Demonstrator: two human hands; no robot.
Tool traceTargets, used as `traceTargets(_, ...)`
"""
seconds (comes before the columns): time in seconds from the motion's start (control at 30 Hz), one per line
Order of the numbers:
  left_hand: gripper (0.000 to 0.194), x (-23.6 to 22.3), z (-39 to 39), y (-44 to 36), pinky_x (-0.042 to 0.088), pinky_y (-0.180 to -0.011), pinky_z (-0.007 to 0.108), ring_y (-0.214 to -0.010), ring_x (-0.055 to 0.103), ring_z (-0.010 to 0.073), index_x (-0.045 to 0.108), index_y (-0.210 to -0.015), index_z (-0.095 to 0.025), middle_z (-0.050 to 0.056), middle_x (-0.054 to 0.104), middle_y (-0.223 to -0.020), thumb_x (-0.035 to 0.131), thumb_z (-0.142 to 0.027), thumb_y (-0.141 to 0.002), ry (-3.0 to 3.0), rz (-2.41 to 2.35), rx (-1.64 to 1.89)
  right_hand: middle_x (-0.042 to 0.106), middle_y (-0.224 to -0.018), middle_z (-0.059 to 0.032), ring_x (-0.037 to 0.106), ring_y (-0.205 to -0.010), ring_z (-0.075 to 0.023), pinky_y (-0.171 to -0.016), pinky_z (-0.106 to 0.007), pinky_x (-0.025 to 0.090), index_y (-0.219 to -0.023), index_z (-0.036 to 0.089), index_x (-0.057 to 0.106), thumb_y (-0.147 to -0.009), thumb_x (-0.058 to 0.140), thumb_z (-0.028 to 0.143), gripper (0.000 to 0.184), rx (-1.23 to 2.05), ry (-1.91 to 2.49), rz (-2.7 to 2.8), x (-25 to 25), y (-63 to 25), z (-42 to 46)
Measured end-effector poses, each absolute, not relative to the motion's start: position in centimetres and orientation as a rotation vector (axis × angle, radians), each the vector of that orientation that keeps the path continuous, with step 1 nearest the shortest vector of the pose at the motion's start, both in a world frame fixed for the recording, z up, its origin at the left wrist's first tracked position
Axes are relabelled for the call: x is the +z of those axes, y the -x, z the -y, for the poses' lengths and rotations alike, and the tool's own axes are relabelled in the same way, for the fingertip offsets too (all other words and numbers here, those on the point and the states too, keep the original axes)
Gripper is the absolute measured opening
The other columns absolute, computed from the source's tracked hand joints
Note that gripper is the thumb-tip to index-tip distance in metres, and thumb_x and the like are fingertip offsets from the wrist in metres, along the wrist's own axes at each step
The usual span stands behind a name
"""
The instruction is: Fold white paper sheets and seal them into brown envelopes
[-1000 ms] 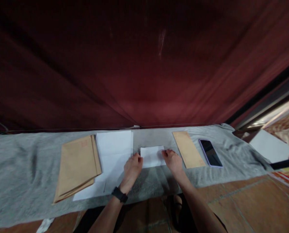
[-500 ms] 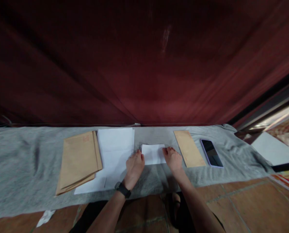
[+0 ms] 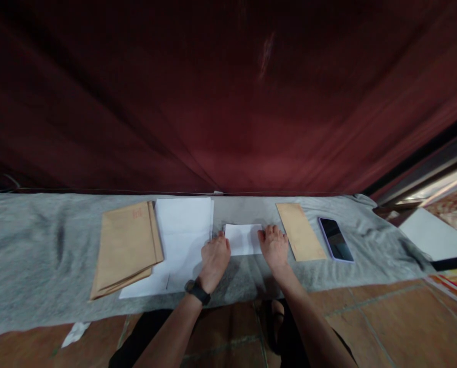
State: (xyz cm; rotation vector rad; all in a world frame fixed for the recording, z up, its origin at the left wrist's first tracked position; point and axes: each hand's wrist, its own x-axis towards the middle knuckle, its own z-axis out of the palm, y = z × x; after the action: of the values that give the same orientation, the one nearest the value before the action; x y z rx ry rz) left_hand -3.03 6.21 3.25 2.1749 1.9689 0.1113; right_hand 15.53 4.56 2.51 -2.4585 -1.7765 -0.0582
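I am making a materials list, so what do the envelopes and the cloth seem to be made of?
Envelopes: probably matte kraft paper, brown with crisp edges.
Cloth: soft, dull grey fabric, given its wrinkles; fibre unclear.

Dark red curtain [image 3: 228,117] behind; brown tiled floor [image 3: 389,317] below.

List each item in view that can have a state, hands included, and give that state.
Left hand: at the small paper's left edge, fingers curled.
Right hand: at its right edge.
Small white paper: folded, lying flat.
Large white sheets: spread flat, overlapping.
Brown envelopes: stacked unevenly.
Single brown envelope: flat.
Phone: screen up, dark.
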Motion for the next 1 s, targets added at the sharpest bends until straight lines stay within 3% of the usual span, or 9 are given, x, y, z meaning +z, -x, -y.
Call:
traceTargets(0.2,0.042,3.1,-6.1,3.0,0.052,-0.083,0.033,-0.098,0.070,0.0250,0.059,-0.129,-0.007,0.018,0.073,-0.100,0.031,-0.023,-0.102,-2.222,-1.945,0.128,0.062,-0.128,-0.0126,0.055,-0.117,-0.0260,-0.102,-0.040,0.042,-0.123,0.018,0.062,-0.102,0.040,0.031,0.033,0.066,2.051,1.933,2.2,-13.7,-4.0)
traceTargets(0.33,0.041,3.4,-6.2,2.9,0.053,-0.081,0.032,-0.096,0.071,0.0244,0.059,-0.129,-0.008,0.018,0.073,-0.105,0.032,-0.022,-0.101,-2.210,-1.944,0.113,0.051,-0.148,-0.0101,0.045,-0.135,-0.0236,-0.112,-0.042,0.037,-0.140,0.020,0.053,-0.102,0.037,0.028,0.042,0.160,1.821,2.098,0.7,-12.3,-3.3)
traceTargets(0.57,0.045,2.7,-6.1,2.8,0.053,-0.083,0.034,-0.098,0.071,0.0261,0.058,-0.131,-0.008,0.019,0.073,-0.102,0.028,-0.023,-0.102,-2.224,-1.961,0.115,0.036,-0.159,-0.0089,0.032,-0.147,-0.0251,-0.119,-0.045,0.027,-0.151,0.019,0.040,-0.104,0.033,0.038,0.051,0.081,1.889,2.155,-1.3,-12.0,-2.8)
traceTargets(0.73,0.046,2.8,-6.0,2.9,0.052,-0.084,0.034,-0.097,0.070,0.0256,0.053,-0.135,-0.005,0.019,0.072,-0.102,0.026,-0.023,-0.103,-2.262,-1.957,0.144,0.031,-0.161,-0.0076,0.029,-0.148,-0.0245,-0.121,-0.044,0.024,-0.153,0.019,0.037,-0.105,0.031,0.040,0.053,0.055,1.924,2.155,-1.4,-11.8,-2.8)
traceTargets(0.83,0.042,3.4,-5.4,1.9,0.051,-0.089,0.036,-0.099,0.069,0.0250,0.056,-0.130,-0.009,0.016,0.072,-0.102,0.028,-0.022,-0.103,-2.299,-1.867,0.271,0.030,-0.162,-0.0081,0.028,-0.149,-0.0251,-0.121,-0.045,0.023,-0.154,0.020,0.035,-0.104,0.034,0.037,0.053,0.045,1.923,2.180,-1.6,-11.9,-2.7)
traceTargets(0.9,0.038,3.4,-4.9,0.8,0.048,-0.099,0.037,-0.112,0.064,0.0232,0.057,-0.129,-0.015,0.014,0.069,-0.117,0.030,-0.025,-0.103,-2.380,-1.649,0.414,0.029,-0.162,-0.0091,0.027,-0.149,-0.0257,-0.122,-0.045,0.022,-0.155,0.019,0.033,-0.102,0.039,0.033,0.055,0.034,1.907,2.223,-1.7,-12.1,-2.6)
traceTargets(1.0,0.047,2.2,-4.1,-0.7,0.035,-0.116,0.039,-0.141,0.042,0.0220,0.041,-0.146,-0.014,0.013,0.049,-0.150,0.034,-0.034,-0.104,-2.479,-1.342,0.591,0.028,-0.162,-0.0120,0.024,-0.150,-0.0264,-0.123,-0.045,0.019,-0.155,0.015,0.031,-0.098,0.045,0.028,0.061,0.004,1.886,2.287,-2.1,-12.3,-2.4)
